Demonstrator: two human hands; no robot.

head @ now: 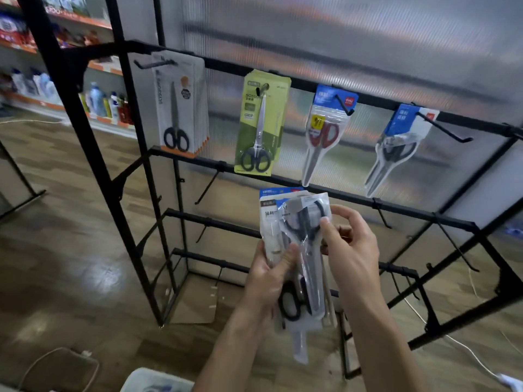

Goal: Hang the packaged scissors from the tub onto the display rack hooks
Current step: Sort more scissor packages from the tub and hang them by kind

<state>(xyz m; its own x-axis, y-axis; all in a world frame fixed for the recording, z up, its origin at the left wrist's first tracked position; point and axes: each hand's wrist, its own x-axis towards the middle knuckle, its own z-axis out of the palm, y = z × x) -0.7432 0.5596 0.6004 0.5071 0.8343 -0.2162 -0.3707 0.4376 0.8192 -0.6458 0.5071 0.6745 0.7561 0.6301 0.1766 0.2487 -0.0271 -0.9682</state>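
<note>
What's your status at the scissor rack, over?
Both hands busy: left hand grips scissor packs, right hand pinches front pack. Lower hooks free. Nothing blocking.

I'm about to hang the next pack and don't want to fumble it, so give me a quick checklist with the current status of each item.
1. Bundle of scissor packs held securely: ok, left hand grips it.
2. One pack separated from the bundle: not ok, right hand fingers only pinch the front pack.
3. Free hook available: ok, second-row hook is bare.
4. Hang hole located: cannot tell, pack tops too blurred.
5. Top-row hooks occupied: ok, green scissors pack among those hung.
</note>
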